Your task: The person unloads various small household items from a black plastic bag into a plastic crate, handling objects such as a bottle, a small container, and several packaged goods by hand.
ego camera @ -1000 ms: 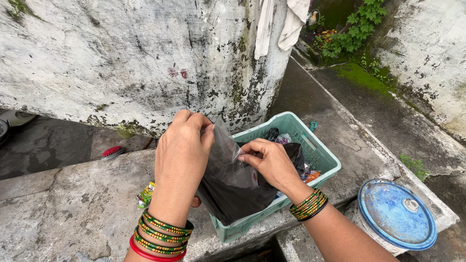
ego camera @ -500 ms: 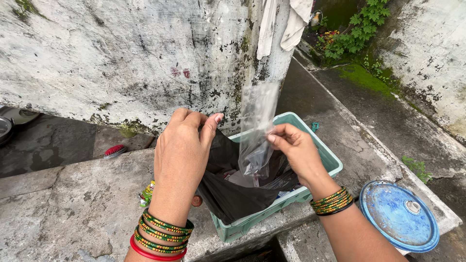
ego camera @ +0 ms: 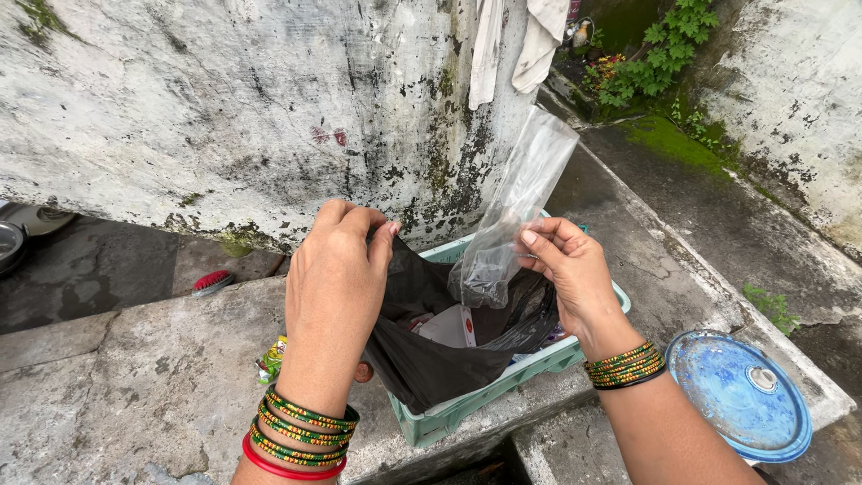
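My left hand [ego camera: 336, 274] grips the upper edge of a black plastic bag [ego camera: 431, 355] and holds its mouth open over a green plastic crate [ego camera: 467, 404]. Inside the bag lies a white packet [ego camera: 446, 328]. My right hand [ego camera: 570, 269] pinches a clear plastic bag [ego camera: 516, 207] near its lower end, and the clear bag sticks up and to the right above the black bag's mouth. Both wrists carry green and gold bangles.
The crate stands on a stained concrete ledge [ego camera: 135, 386] in front of a mossy white wall [ego camera: 224, 108]. A blue round lid [ego camera: 741, 395] lies at the lower right. A red brush [ego camera: 211, 283] and a small colourful wrapper [ego camera: 269, 359] lie at the left. Cloths [ego camera: 516, 45] hang above.
My right hand pulled the clear plastic bag up out of the black bag and moved right. The black bag's mouth opened wider. My left hand stayed where it was.
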